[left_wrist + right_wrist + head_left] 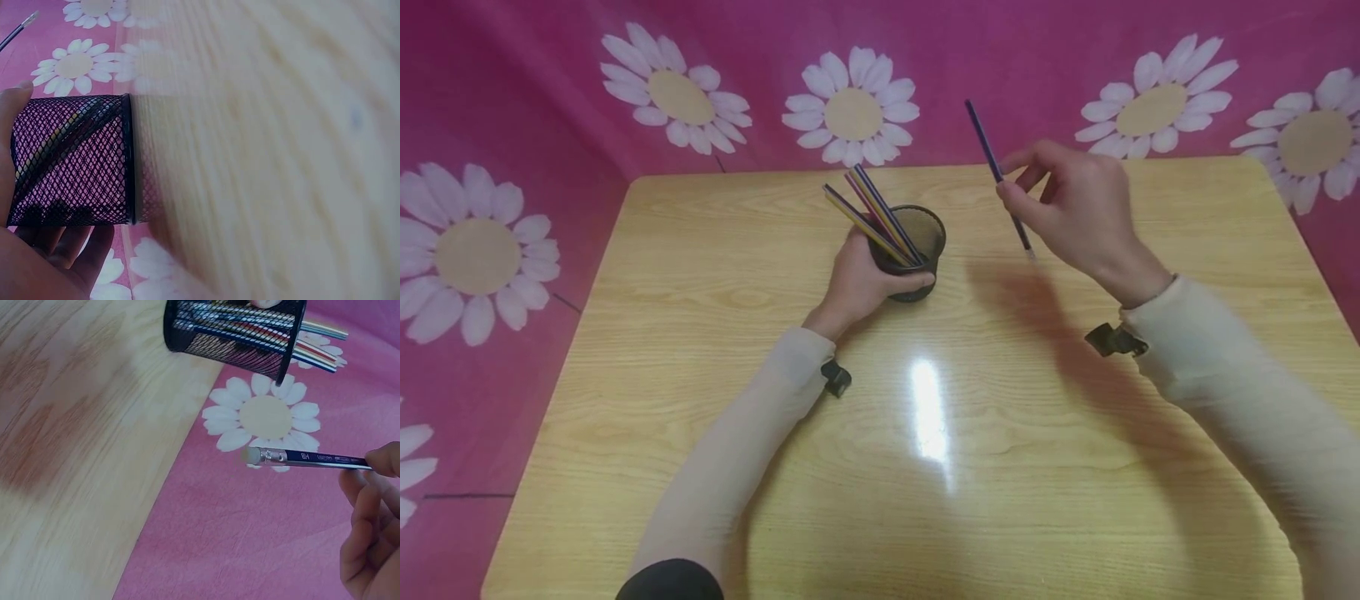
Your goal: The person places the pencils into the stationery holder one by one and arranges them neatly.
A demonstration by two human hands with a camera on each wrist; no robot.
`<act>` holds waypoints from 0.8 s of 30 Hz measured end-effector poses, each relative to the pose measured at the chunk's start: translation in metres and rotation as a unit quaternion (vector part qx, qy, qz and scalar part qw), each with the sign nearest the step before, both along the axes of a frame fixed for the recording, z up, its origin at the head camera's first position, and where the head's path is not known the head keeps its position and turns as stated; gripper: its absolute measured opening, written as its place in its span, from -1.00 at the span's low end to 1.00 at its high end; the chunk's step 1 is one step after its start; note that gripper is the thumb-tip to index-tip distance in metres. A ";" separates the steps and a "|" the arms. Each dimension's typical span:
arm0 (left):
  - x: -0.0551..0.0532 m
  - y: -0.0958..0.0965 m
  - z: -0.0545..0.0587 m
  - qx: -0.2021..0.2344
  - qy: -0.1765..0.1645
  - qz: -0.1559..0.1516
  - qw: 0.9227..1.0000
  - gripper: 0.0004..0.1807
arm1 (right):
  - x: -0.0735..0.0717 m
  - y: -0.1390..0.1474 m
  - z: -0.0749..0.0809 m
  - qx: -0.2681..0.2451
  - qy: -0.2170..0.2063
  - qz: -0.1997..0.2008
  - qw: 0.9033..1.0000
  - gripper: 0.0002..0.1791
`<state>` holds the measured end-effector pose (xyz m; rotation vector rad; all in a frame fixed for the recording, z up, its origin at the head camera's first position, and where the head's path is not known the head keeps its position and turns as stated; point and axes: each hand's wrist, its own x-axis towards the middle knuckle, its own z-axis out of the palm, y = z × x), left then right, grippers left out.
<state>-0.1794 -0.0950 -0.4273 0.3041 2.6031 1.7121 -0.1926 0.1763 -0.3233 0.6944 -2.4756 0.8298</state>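
Observation:
My left hand (859, 279) grips a black mesh pencil cup (75, 162) on the table, thumb along its near side and fingers round the other. Several striped pencils (880, 212) lean left inside the cup, their upper ends above the rim. To the right of the cup, my right hand (1078, 204) pinches a dark pencil (992, 158) between thumb and fingers, raised over the table. In the right wrist view, this pencil's white eraser (250, 455) and silver ferrule show; in the head view the eraser end points down toward the table.
The wood-grain table (700, 400) reflects a bright light patch near its middle. Behind and to the left hangs a pink cloth (1000, 50) with large white daisies. Dark straps (1116, 340) sit at both wrists.

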 end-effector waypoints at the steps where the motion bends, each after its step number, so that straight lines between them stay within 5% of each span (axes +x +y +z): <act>1: 0.000 0.000 0.000 0.001 -0.001 0.001 1.000 0.08 | 0.000 -0.002 0.000 -0.004 0.003 0.003 1.000 -0.79; 15: -0.001 -0.001 -0.002 0.004 0.008 -0.004 1.000 0.06 | -0.006 -0.039 0.001 -0.109 0.059 0.085 0.989 -0.81; 24: -0.003 -0.001 -0.002 0.015 0.009 -0.012 1.000 0.07 | -0.006 -0.061 0.000 -0.156 0.058 0.135 0.977 -0.84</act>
